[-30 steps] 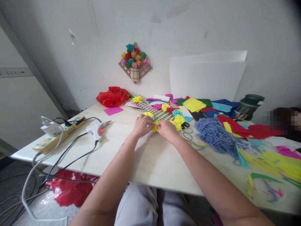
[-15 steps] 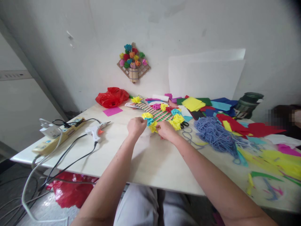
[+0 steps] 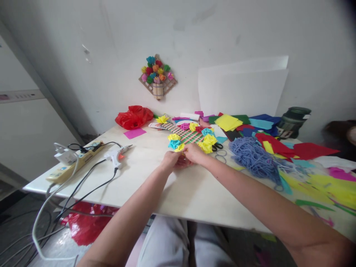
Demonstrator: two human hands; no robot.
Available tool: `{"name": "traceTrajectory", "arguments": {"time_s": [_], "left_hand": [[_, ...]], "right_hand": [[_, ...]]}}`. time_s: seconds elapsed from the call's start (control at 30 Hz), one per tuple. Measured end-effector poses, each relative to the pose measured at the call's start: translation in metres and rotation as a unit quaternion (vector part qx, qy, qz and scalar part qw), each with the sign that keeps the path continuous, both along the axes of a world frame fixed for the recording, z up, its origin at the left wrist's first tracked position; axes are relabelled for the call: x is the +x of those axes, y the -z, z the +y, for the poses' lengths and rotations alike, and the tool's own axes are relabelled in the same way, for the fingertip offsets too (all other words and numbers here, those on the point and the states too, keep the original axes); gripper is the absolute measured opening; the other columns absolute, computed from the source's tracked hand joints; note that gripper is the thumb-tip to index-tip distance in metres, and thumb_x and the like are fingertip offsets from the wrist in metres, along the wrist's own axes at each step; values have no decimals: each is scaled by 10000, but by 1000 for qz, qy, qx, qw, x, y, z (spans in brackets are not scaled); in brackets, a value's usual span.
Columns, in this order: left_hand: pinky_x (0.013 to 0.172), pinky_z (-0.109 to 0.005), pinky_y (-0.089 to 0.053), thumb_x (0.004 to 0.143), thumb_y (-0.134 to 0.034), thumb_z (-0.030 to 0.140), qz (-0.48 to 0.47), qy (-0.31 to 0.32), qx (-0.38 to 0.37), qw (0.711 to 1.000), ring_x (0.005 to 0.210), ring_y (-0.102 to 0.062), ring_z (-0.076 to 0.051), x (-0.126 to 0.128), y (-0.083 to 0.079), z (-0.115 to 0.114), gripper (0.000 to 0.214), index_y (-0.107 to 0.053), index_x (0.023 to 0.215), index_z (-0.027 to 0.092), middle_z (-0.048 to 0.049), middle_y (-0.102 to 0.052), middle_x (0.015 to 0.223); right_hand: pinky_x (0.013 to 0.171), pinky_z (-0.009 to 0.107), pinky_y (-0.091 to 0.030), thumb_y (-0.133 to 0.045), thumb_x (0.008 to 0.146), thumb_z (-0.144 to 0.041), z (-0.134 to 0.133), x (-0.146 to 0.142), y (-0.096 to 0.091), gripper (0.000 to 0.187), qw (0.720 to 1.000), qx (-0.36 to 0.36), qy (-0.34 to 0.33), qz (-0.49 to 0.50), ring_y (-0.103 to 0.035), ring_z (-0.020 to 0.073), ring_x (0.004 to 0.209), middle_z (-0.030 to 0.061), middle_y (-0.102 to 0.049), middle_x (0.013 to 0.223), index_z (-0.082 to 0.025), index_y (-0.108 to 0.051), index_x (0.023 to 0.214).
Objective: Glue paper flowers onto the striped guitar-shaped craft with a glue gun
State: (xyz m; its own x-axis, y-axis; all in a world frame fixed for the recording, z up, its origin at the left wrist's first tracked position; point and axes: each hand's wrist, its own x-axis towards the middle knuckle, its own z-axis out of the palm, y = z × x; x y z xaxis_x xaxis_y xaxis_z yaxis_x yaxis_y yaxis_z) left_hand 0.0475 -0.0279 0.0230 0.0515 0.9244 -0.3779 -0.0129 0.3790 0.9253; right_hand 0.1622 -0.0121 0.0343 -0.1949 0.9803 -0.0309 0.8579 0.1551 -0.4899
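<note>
A diamond-shaped lattice of thin sticks (image 3: 191,135) lies on the table, with crumpled paper flowers around its edge. At its near corner sits a yellow paper flower (image 3: 180,147), partly covered by my fingers. My right hand (image 3: 194,154) is closed in a pinch on this flower's right side. Just left of it, my left hand (image 3: 172,160) is closed and curled under the same corner; what its fingers hold is hidden. A blue paper flower (image 3: 174,144) lies just beyond my left hand. More yellow flowers (image 3: 208,144) stand at the lattice's right corner.
To the left are a glue gun (image 3: 114,156) and a power strip (image 3: 75,163) with trailing cords. Black-handled scissors (image 3: 217,147), blue yarn (image 3: 251,159), coloured paper (image 3: 228,122) and a dark flask (image 3: 294,122) lie right. A red plastic bag (image 3: 134,117) sits behind.
My left hand has moved right and nearer to me, from beside the blue flower to right beside my right hand. The right hand stays at the near corner. The view has shifted slightly.
</note>
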Motion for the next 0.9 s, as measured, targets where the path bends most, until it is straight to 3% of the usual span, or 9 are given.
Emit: {"name": "traceTrajectory", "arguments": {"time_s": [0.13, 0.33, 0.67, 0.9], "left_hand": [[468, -252, -502, 785, -572, 274, -28, -7, 7, 1000, 467, -615, -170, 2, 1, -3, 285, -607, 573, 86, -142, -653, 569], [448, -240, -493, 670, -693, 416, -57, -18, -3, 998, 449, -600, -157, 4, 4, -8, 361, -605, 586, 76, -113, -636, 548], [465, -240, -492, 783, -517, 151, -132, -65, -56, 988, 418, -579, -134, 17, -4, -16, 110, -566, 704, 91, -67, -605, 513], [525, -260, -498, 733, -522, 182, -136, -83, -11, 987, 474, -606, -150, 15, 10, -17, 106, -579, 754, 95, -77, -624, 557]], "right_hand": [[444, 217, -464, -423, 791, -114, 3, -3, -2, 297, 998, -54, 2, 36, -607, 150, 464, 42, -649, 547, -161, -666, 955], [468, 259, -497, -421, 773, -68, -3, -8, -12, 259, 990, -114, 1, 82, -599, 170, 451, 14, -558, 418, -108, -671, 830], [447, 270, -486, -445, 770, -63, -10, -15, -27, 263, 981, -155, 74, 91, -522, 158, 354, -29, -460, 325, -105, -673, 893], [447, 297, -490, -424, 843, -167, 1, -14, -20, 262, 978, -195, 60, 55, -570, 199, 383, 14, -486, 331, -116, -680, 853]]}}
